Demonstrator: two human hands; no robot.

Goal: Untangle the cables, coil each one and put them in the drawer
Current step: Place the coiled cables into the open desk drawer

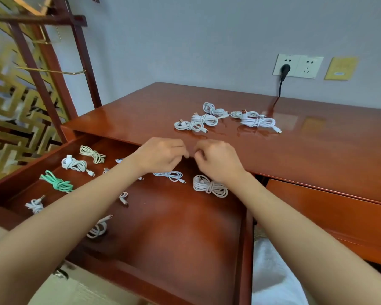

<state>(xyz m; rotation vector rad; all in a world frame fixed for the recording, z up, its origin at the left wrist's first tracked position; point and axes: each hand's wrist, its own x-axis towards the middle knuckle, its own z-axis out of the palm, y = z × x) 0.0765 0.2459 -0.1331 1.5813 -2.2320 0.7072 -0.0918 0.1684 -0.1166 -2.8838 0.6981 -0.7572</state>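
Note:
The drawer (174, 227) of the red-brown desk (306, 150) stands pulled out. Several coiled cables lie in it: a green one (56, 182), a cream one (92, 153), white ones (74, 165) and a thick white bundle (209, 186). Several more coiled white cables (196, 123) lie on the desk top, further back. My left hand (161, 155) and my right hand (218, 161) hover close together over the back of the drawer, at the desk's front edge. Both have curled fingers, and no cable shows between them. My left forearm hides part of some cables.
A black plug (285, 70) sits in the wall socket behind the desk, its cord dropping to the desk top. A closed drawer front (328, 205) is on the right. A gold lattice screen with a wooden frame (20, 95) stands at the left. White cloth (273, 278) lies below.

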